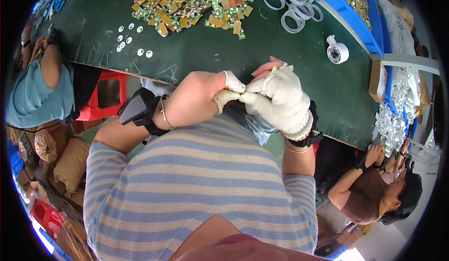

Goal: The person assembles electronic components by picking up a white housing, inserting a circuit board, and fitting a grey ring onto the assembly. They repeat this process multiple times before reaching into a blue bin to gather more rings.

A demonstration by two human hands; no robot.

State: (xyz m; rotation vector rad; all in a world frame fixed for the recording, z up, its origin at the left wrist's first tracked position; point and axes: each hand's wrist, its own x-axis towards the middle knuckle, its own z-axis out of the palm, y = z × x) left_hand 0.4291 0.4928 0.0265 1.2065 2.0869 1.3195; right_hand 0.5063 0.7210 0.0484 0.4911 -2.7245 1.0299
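My left hand is closed in a pinch, with white covers over its thumb and index finger. My right hand wears a white knit glove that leaves some fingertips bare, and its thumb and index finger are pinched too. The fingertips of both hands meet just over the table's near edge. Whatever lies between them is tiny and mostly hidden; only a speck of orange shows. Beyond my hands, a heap of small green and tan circuit boards covers the far middle of the green table.
Several white discs lie at the left. White rings pile up at the far right, near a white round housing with a stub. Blue bins line the right edge. Other people work at both sides; a red stool stands left.
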